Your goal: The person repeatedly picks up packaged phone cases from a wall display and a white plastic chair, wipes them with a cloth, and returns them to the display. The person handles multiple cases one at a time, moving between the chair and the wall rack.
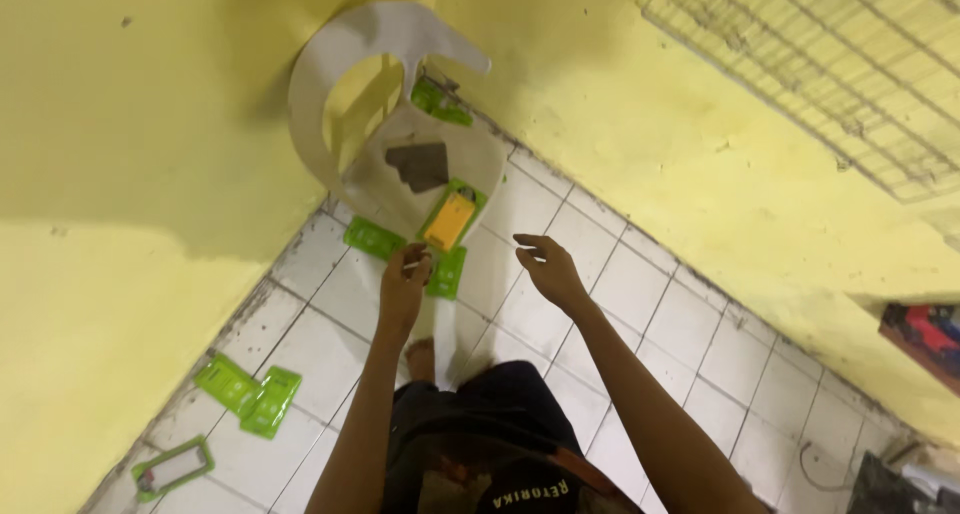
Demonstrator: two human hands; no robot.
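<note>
Left hand (404, 279): fingers together on a small pale item, kind unclear, just near of the yellow-and-green packet (449, 220) lying on the white plastic chair (340, 84); packet's long axis runs near-left to far-right. Right hand (549, 267): open, empty, right of packet, slightly farther off. Floor (620, 284): white tile, green packets (250, 392) scattered left; yellow walls meeting in a corner

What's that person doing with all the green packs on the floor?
A person stands in a yellow-walled corner, looking down at a white plastic chair. The left hand pinches something small and white near the chair's front edge; what it is cannot be told. The right hand hovers open beside it. A green pack with an orange front and a dark square lie on the seat. More green packs lie on the tiled floor.
</note>
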